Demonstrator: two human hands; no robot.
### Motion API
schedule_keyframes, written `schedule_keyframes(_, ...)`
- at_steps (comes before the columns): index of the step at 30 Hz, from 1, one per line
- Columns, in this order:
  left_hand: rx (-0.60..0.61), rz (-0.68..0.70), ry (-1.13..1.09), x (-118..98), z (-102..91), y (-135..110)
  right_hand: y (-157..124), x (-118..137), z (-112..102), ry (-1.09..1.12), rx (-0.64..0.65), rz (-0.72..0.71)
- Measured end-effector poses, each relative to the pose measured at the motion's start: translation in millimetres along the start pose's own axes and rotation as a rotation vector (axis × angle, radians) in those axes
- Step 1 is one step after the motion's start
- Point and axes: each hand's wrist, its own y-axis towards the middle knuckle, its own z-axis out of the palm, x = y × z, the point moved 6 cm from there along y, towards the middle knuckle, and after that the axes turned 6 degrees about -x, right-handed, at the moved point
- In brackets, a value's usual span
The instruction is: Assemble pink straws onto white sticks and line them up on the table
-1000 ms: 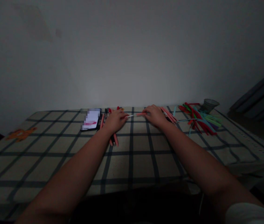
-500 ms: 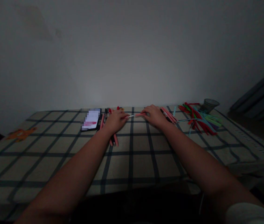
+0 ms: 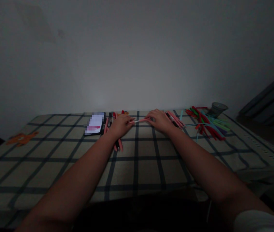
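Between my two hands stretches a thin pink-and-white strip (image 3: 140, 120), held just above the checked cloth. My left hand (image 3: 122, 125) pinches its left end, fingers pressed together. At its right end, my right hand (image 3: 159, 120) grips it between thumb and fingertips. Pink and black strips (image 3: 118, 145) lie under and beside my left hand, partly covered by it. To the right of my right hand rests another small bundle of pink and dark strips (image 3: 174, 119). The exact kind of strip is too dim to make out.
A phone (image 3: 94, 123) with a lit screen lies left of my left hand. Red, green and blue strips (image 3: 209, 127) are heaped at the right, by a clear cup (image 3: 217, 109). An orange shape (image 3: 22, 139) lies far left. The wall (image 3: 137, 58) rises behind the table.
My right hand's fingertips have shifted slightly left along the pink part of the strip, and the strip's left end sits a little lower. Everything else stays in place.
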Motion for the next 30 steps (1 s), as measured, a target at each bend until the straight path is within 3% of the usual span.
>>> schedule_keyframes(15,0.114,0.11,-0.046,-17,2.0,0,-1,6,3,0.15,-0.039,-0.086)
schedule_keyframes(30,0.149,0.087,-0.052,-16,5.5,0,0,11,0,0.226,-0.039,-0.087)
